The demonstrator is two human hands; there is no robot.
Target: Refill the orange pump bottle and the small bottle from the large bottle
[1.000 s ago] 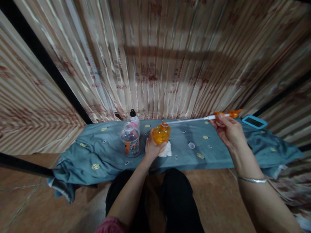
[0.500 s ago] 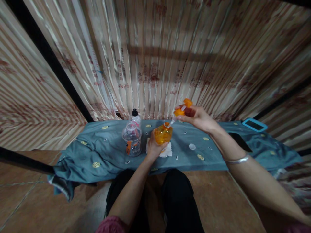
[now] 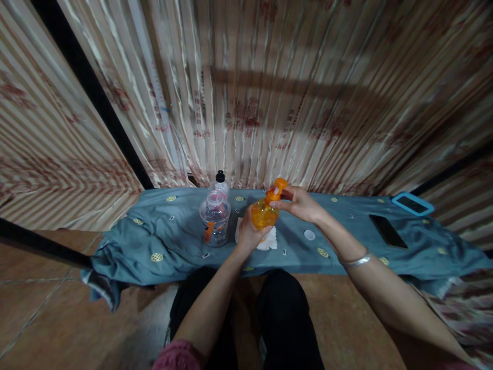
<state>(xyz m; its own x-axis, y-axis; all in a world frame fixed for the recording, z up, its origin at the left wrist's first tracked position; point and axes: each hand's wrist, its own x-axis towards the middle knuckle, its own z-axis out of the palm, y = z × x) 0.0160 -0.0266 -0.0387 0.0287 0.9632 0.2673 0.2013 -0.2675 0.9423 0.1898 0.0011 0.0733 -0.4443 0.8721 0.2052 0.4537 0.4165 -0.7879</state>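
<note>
My left hand [image 3: 251, 229] is wrapped round a see-through orange bottle [image 3: 265, 215], holding it tilted a little to the right above the cloth-covered bench. At the bottle's neck sits an orange pump head [image 3: 274, 195], its round top [image 3: 281, 183] sticking up. The fingers of my right hand [image 3: 298, 203] are closed on this pump head. Its dip tube is out of sight, and I cannot tell whether the threads are engaged. Below the bottle lies a white cloth [image 3: 269, 240], partly covered by my left hand.
Left of the bottle stands a clear plastic cup [image 3: 215, 226], with a black-capped clear bottle [image 3: 221, 186] behind it. A small white disc [image 3: 309, 235] lies to the right. Farther right are a black phone [image 3: 387, 231] and a blue-framed device [image 3: 413, 204] on the teal cloth [image 3: 173, 241].
My right hand has brought the pump head down and left onto the bottle's neck. The tube that showed above the opening is now hidden. The view has shifted slightly.
</note>
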